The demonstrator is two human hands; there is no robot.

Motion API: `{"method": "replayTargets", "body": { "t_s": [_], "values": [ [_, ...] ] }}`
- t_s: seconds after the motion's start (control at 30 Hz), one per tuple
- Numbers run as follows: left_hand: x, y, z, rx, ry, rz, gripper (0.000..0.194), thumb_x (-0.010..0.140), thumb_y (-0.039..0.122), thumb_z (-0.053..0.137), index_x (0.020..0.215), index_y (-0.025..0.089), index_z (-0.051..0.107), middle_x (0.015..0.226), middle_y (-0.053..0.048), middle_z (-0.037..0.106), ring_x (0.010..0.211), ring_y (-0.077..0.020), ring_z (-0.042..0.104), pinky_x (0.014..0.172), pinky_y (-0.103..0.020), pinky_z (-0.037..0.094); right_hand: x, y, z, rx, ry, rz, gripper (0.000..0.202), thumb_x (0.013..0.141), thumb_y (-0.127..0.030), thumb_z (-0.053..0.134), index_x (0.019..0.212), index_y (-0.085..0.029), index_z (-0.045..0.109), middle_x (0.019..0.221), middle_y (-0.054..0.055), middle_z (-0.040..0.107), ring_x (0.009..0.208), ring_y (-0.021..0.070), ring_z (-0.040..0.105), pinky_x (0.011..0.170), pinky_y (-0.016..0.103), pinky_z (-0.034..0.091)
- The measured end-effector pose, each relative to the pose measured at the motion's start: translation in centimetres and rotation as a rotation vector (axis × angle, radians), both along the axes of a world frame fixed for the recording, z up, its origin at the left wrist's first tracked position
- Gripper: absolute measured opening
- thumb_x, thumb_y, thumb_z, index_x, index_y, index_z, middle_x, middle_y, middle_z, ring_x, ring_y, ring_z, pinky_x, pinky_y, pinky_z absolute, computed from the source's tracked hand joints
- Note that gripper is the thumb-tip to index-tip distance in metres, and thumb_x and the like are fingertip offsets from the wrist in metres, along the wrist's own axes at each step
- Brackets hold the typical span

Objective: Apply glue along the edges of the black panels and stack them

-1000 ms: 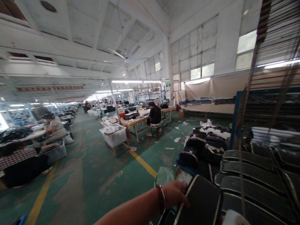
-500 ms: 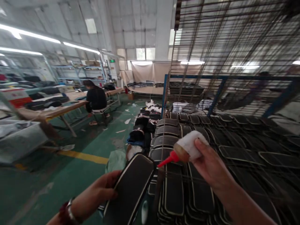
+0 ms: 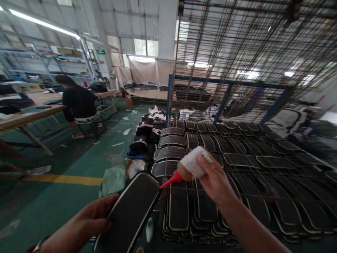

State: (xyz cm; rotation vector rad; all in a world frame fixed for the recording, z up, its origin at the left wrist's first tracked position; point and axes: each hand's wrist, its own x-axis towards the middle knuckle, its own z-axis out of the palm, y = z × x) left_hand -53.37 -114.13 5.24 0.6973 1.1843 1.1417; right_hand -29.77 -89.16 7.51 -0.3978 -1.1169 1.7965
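Observation:
My left hand grips the left edge of a long black panel with a pale rim, thumb on its face, the panel tilted up to the right. My right hand is wrapped round a white bottle with a brown-stained shoulder and a red nozzle. The nozzle points down-left, its tip at the panel's upper right corner; whether it touches cannot be told. Stacks of similar black panels lie beneath and beyond the bottle.
A raised wire rack with a blue frame stands over the stacks. Black bundles and a green cloth lie on the floor. A person sits at a table on the left.
The view has turned right, so surroundings shift left. The nozzle tip has come closer to the panel's upper right corner. Both hands keep their holds.

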Motion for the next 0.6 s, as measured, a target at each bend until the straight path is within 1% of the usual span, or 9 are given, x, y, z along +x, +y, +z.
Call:
{"method": "replayTargets", "body": {
  "t_s": [0.13, 0.2, 0.33, 0.43, 0.6],
  "values": [
    [0.1, 0.6, -0.1, 0.013, -0.059, 0.01, 0.049, 0.075, 0.015, 0.066, 0.121, 0.032, 0.07, 0.114, -0.002, 0.077, 0.104, -0.033, 0.069, 0.092, -0.044, 0.052, -0.2, -0.4, -0.8, -0.1, 0.012, -0.027, 0.038, 0.07, -0.04, 0.093, 0.095, -0.018, 0.074, 0.085, 0.003, 0.067, 0.077, 0.0182, 0.06, 0.065, 0.022, 0.053],
    [0.1, 0.8, -0.3, 0.017, -0.066, 0.004, 0.049, 0.076, 0.016, 0.066, 0.122, 0.032, 0.07, 0.114, -0.003, 0.077, 0.102, -0.0327, 0.07, 0.091, -0.045, 0.052, -0.4, -0.4, -1.1, -0.145, 0.041, -0.065, 0.036, 0.069, -0.039, 0.094, 0.093, -0.019, 0.075, 0.086, 0.002, 0.068, 0.078, 0.0169, 0.061, 0.068, 0.02, 0.054],
    [0.0, 0.9, -0.5, 0.008, -0.075, 0.019, 0.048, 0.076, 0.017, 0.067, 0.122, 0.031, 0.07, 0.117, -0.004, 0.076, 0.102, -0.0326, 0.07, 0.09, -0.044, 0.053, -0.8, -0.2, -1.8, -0.17, 0.061, -0.11, 0.034, 0.071, -0.038, 0.094, 0.094, -0.021, 0.075, 0.086, 0.001, 0.068, 0.079, 0.0152, 0.062, 0.074, 0.02, 0.056],
    [0.1, 1.0, -0.6, 0.002, -0.097, 0.039, 0.048, 0.076, 0.017, 0.069, 0.122, 0.03, 0.069, 0.119, -0.004, 0.075, 0.104, -0.0331, 0.069, 0.09, -0.043, 0.053, -0.9, -0.5, -2.3, -0.177, 0.06, -0.11, 0.034, 0.072, -0.037, 0.094, 0.096, -0.023, 0.076, 0.089, 0.001, 0.069, 0.08, 0.0155, 0.062, 0.071, 0.02, 0.056],
    [0.5, 1.3, -0.3, -0.021, -0.149, 0.063, 0.046, 0.075, 0.017, 0.072, 0.119, 0.027, 0.071, 0.111, -0.006, 0.078, 0.098, -0.0335, 0.072, 0.086, -0.044, 0.055, -0.8, -1.7, -2.8, -0.215, 0.036, -0.128, 0.038, 0.071, -0.038, 0.094, 0.098, -0.02, 0.075, 0.091, 0.004, 0.069, 0.081, 0.0181, 0.062, 0.066, 0.022, 0.056]
  ]
}}
